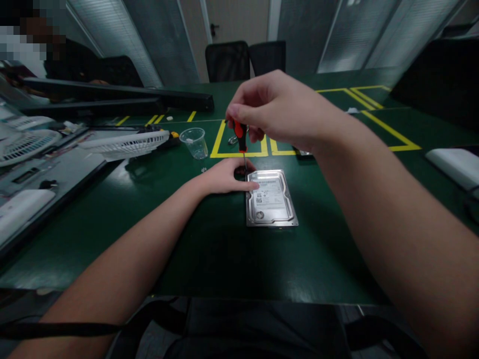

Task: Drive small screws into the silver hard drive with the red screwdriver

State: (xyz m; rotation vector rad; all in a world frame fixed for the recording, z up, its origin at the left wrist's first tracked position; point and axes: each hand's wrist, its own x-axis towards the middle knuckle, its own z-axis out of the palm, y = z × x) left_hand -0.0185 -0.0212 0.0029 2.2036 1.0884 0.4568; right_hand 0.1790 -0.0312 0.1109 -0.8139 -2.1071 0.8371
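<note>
A silver hard drive (272, 202) with a white printed label lies flat on the green table. My left hand (230, 175) grips its upper left corner, the thumb resting on the label side and the fingers behind the far edge. My right hand (273, 102) is closed around the top of a red and black screwdriver (240, 133), held upright. Its thin shaft points down to the drive's upper left corner; whether the tip sits in a screw is hidden by my left hand. Small metal bits (204, 170) lie left of my left hand.
A clear plastic cup (195, 143) stands beyond my left hand. White fans (130, 143) and a flat panel (56, 179) take up the left side, with long black bars (179, 98) behind. Yellow tape (404, 134) marks the table. A white device (454, 167) lies right. Another person sits far left.
</note>
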